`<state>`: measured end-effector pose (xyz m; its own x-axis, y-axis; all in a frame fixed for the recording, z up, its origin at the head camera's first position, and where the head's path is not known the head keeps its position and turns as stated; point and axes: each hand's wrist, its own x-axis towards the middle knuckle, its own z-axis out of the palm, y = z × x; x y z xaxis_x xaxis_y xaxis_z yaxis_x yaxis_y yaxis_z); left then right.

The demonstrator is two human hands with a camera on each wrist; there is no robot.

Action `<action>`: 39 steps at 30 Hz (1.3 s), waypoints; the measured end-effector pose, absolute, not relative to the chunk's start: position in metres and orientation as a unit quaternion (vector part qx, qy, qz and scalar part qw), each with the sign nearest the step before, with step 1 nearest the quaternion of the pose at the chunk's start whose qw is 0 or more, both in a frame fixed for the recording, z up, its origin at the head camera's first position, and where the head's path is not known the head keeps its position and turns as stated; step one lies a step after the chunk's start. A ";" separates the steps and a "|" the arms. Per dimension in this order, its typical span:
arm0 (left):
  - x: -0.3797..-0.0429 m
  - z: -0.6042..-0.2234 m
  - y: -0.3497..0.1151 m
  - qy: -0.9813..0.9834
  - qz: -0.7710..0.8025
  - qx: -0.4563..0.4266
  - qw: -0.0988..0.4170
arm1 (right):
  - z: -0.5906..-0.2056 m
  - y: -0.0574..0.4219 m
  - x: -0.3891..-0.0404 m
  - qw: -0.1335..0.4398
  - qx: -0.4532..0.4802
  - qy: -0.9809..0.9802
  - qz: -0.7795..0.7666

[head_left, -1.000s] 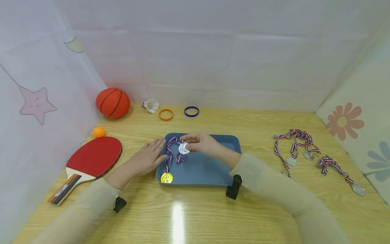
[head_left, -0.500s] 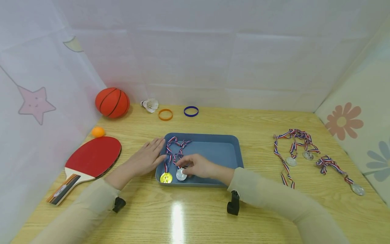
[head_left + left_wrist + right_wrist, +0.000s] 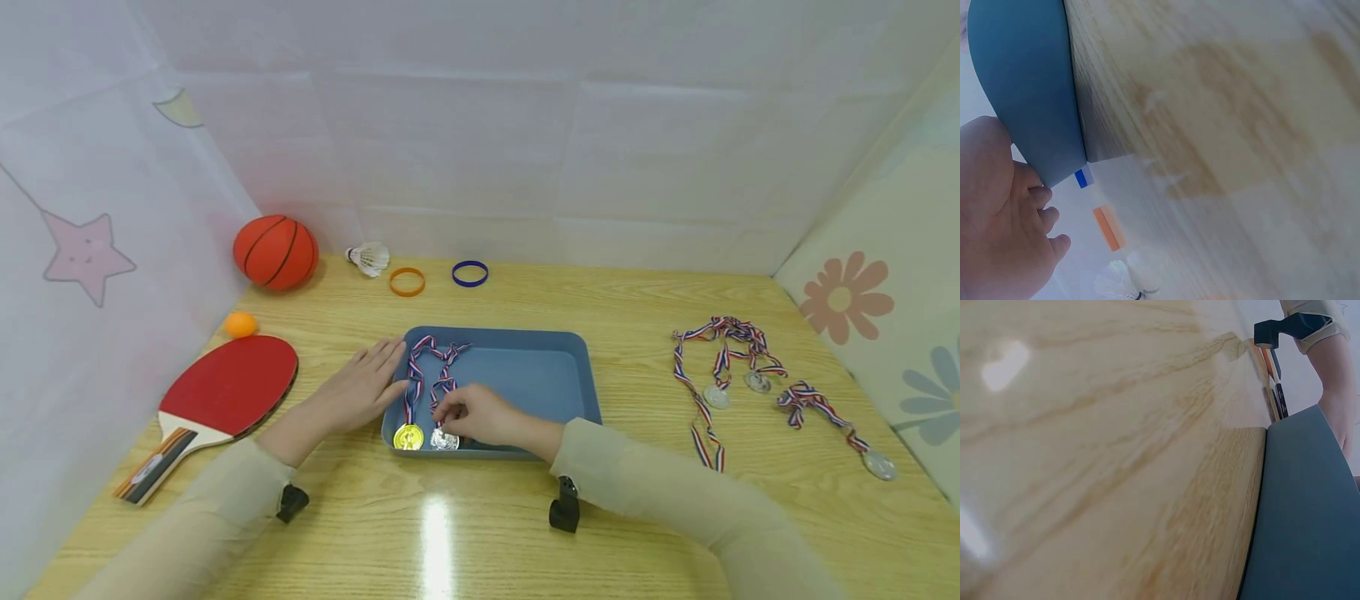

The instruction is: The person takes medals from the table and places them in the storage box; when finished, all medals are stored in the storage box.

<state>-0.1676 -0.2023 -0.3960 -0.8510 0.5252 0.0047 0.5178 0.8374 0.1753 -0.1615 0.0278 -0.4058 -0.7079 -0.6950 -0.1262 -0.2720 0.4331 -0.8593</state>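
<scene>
In the head view a blue-grey tray [image 3: 517,340] sits mid-table. Inside, at its left end, lies a gold medal [image 3: 408,437] on a striped red, white and blue ribbon. Beside it is a silver medal [image 3: 445,439], its ribbon running back up the tray. My right hand [image 3: 483,415] reaches over the front part of the tray, curled fingers and thumb pinching the silver medal near its top; the contact is partly hidden. My left hand [image 3: 362,385] rests with straight fingers against the tray's left rim. The left wrist view shows that hand [image 3: 997,219] beside the tray wall [image 3: 1029,81].
Several silver medals lie at the right, among them one [image 3: 879,465] near the table's edge. On the left are a red table tennis bat [image 3: 232,383], an orange ball [image 3: 241,325] and a basketball [image 3: 276,252]. Behind the tray lie a shuttlecock [image 3: 368,259], an orange wristband [image 3: 407,293] and a blue wristband [image 3: 470,284].
My right hand has brought the silver medal toward the tray's front wall, beside the gold one, and its ribbon now lies stretched behind it. The left hand has stayed in place.
</scene>
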 end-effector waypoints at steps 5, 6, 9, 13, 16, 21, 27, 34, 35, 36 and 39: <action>-0.167 -0.395 -0.202 0.958 0.087 0.273 0.018 | -0.404 0.024 -0.161 0.220 -0.303 0.826 -0.421; -0.167 -0.395 -0.202 0.958 0.087 0.273 0.017 | -0.404 0.023 -0.162 0.216 -0.304 0.829 -0.417; -0.167 -0.395 -0.203 0.958 0.086 0.273 0.016 | -0.405 0.022 -0.162 0.203 -0.311 0.834 -0.407; -0.167 -0.395 -0.202 0.958 0.086 0.274 0.012 | -0.405 0.021 -0.162 0.201 -0.310 0.839 -0.399; -0.167 -0.395 -0.202 0.957 0.088 0.275 0.012 | -0.403 0.021 -0.162 0.206 -0.305 0.841 -0.396; -0.168 -0.395 -0.201 0.957 0.088 0.274 0.014 | -0.401 0.022 -0.161 0.215 -0.302 0.839 -0.398; -0.167 -0.394 -0.201 0.958 0.088 0.274 0.016 | -0.396 0.027 -0.162 0.226 -0.309 0.829 -0.407; -0.166 -0.393 -0.201 0.957 0.088 0.274 0.017 | -0.375 0.046 -0.164 0.235 -0.315 0.802 -0.449; -0.166 -0.393 -0.201 0.958 0.089 0.274 0.018 | -0.371 0.050 -0.164 0.235 -0.314 0.798 -0.457; -0.166 -0.393 -0.201 0.958 0.089 0.274 0.019 | -0.367 0.055 -0.164 0.231 -0.315 0.795 -0.464; -0.167 -0.394 -0.201 0.958 0.089 0.273 0.020 | -0.354 0.072 -0.163 0.218 -0.317 0.789 -0.479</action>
<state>-0.1666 -0.2015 -0.3935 -0.8497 0.5272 0.0097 0.5199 0.8346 0.1820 -0.1626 0.0721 -0.3541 -0.7034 -0.7096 -0.0410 -0.2914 0.3405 -0.8939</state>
